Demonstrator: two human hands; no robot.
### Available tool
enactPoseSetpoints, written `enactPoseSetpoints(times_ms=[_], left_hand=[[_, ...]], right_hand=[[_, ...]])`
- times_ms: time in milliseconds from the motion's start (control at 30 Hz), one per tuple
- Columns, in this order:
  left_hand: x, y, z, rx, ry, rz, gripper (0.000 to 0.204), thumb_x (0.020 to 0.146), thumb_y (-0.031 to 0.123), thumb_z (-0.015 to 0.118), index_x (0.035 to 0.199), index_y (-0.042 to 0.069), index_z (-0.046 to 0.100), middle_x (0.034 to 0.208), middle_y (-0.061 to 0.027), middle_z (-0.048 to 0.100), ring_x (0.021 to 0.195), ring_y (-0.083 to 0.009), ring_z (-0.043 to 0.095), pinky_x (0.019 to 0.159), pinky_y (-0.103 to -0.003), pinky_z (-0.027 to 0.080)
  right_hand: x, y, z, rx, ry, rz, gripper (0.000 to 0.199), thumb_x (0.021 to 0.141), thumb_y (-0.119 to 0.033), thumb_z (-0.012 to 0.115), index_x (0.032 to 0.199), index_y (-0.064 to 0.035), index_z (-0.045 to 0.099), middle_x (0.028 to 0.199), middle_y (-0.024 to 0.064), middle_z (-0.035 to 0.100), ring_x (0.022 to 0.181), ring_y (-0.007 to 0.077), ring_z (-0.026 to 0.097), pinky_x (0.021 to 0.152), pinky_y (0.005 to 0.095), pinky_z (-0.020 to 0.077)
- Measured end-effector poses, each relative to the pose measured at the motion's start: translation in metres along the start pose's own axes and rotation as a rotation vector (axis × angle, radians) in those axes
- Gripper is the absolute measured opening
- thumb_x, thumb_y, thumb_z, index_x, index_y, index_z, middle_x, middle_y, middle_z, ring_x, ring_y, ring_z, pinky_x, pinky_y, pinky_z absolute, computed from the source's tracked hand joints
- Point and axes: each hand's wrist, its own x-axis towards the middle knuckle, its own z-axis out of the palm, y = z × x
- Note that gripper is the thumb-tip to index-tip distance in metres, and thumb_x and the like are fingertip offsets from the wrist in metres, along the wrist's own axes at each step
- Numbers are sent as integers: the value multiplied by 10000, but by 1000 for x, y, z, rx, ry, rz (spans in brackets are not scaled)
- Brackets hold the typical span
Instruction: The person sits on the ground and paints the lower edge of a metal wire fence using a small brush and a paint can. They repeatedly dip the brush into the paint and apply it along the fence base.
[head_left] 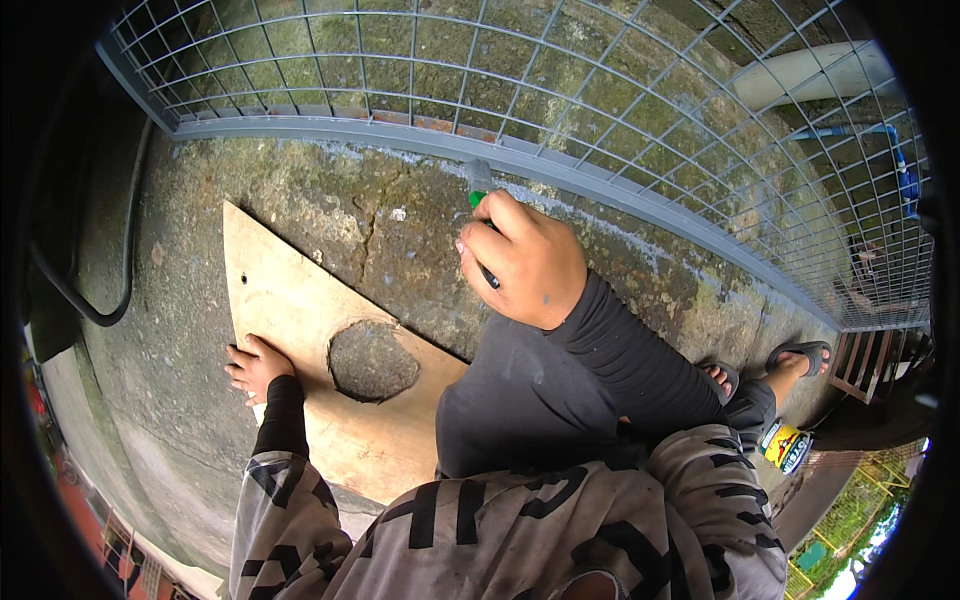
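My right hand [528, 262] is closed around a small paintbrush [479, 184] with a green part and a greyish head. Most of its handle is hidden in my fist. The brush head is at or very near the grey lower bar [400, 132] of a wire mesh panel [430, 70]; whether they touch I cannot tell. My left hand [262, 370] lies with fingers spread on the left edge of a plywood sheet [300, 300]. That sheet has a large round hole and a small one, and rests on the concrete, partly under my knee.
A paint can [785, 446] with a yellow label is at my right. Another person's sandalled feet [800, 358] are beyond it, near a rusty metal grate [862, 362]. A black hose [125, 270] curves at the left. Grey paint marks the concrete [610, 235] along the bar.
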Motion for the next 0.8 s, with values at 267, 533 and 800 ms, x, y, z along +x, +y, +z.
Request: enactPoseSetpoints(times_ms=[267,533,800], left_hand=[[-5,7,-8,4,-22,-2,698,943,648,332,1526,265,305,1597,-140,239,1471,-378,200,1112,-690,123],[-5,5,-10,20,-30,-11,698,947,652,327,1527,264,301,1600,-137,231,1472,-374,200,1113,-689,127],[-10,10,-17,4,-64,-14,691,957,638,319,1527,249,300,1602,-144,218,1481,-368,174,1117,-687,121]], right_hand=[[18,-4,29,81,-56,-156,192,835,-101,696,1007,-31,647,1110,129,596,887,253,653,711,333,564],[68,-3,78,134,31,-179,161,901,-209,643,886,-53,605,960,118,575,709,260,644,606,371,544],[63,22,76,-6,-23,37,160,901,-172,627,799,-56,588,789,107,492,645,274,616,556,390,522]])
